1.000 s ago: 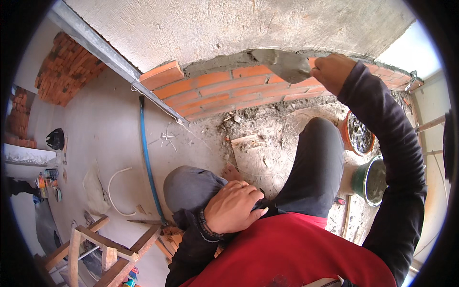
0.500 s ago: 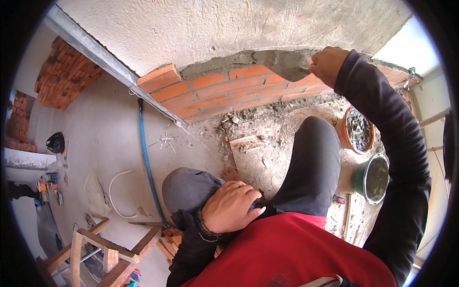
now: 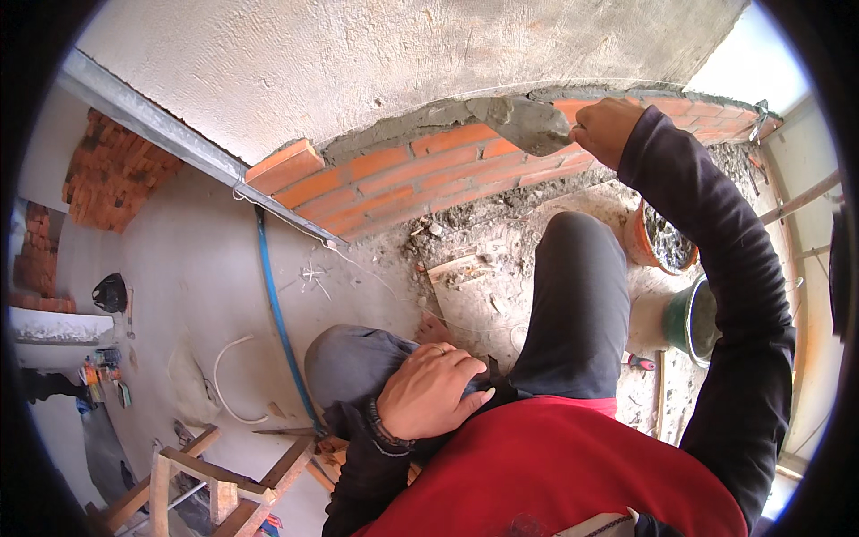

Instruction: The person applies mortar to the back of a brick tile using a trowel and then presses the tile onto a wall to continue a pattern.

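Observation:
My right hand [image 3: 608,130] is closed round the handle of a trowel [image 3: 523,123], its blade smeared with grey mortar. The blade lies along the top of a low orange brick wall [image 3: 385,174], where a bed of wet mortar [image 3: 394,127] runs against the rough plastered wall. At the left end of that bed, one brick [image 3: 286,167] sits on the top course. My left hand [image 3: 434,389] rests over my thigh, fingers loosely stretched, with nothing seen in it.
An orange bucket [image 3: 660,240] of mortar and a green bucket [image 3: 691,322] stand to the right, partly behind my sleeve. A blue hose [image 3: 276,304] crosses the floor on the left. Nearer lies a wooden frame [image 3: 215,479]; stacked bricks [image 3: 116,174] stand at the far left.
The view has shifted slightly. My right hand and the trowel have moved a little, the blade still at the mortar bed. My left hand stays on my thigh.

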